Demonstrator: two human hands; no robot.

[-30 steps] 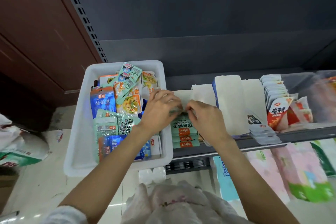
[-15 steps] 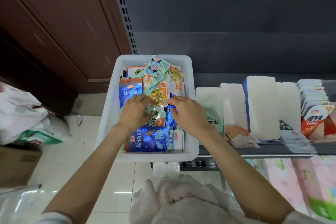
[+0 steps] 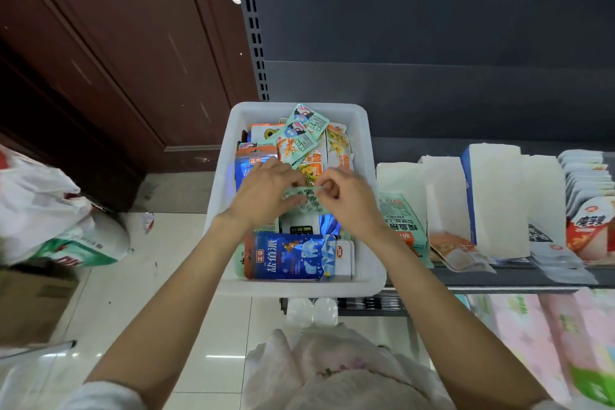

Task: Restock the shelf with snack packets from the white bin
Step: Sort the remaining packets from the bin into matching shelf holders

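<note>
The white bin (image 3: 369,150) stands at the left end of the dark shelf (image 3: 519,276), full of several mixed snack packets. Both my hands are over its middle. My left hand (image 3: 266,191) and my right hand (image 3: 346,198) pinch the top edge of a pale green packet (image 3: 307,198) between them, lifted slightly above the heap. A large blue packet (image 3: 289,256) lies at the bin's near end. On the shelf just right of the bin stands a row of matching green packets (image 3: 401,223).
White-backed packets (image 3: 496,196) and red-and-white packets (image 3: 590,226) fill the shelf to the right. Pink tissue packs (image 3: 539,336) sit on the lower shelf. White plastic bags (image 3: 43,206) and a cardboard box (image 3: 30,303) lie on the floor at left, a bag (image 3: 332,369) near my body.
Both hands left the green packets on the shelf, moved left into the bin, and now hold a pale green packet there. The view shifted left as well.
</note>
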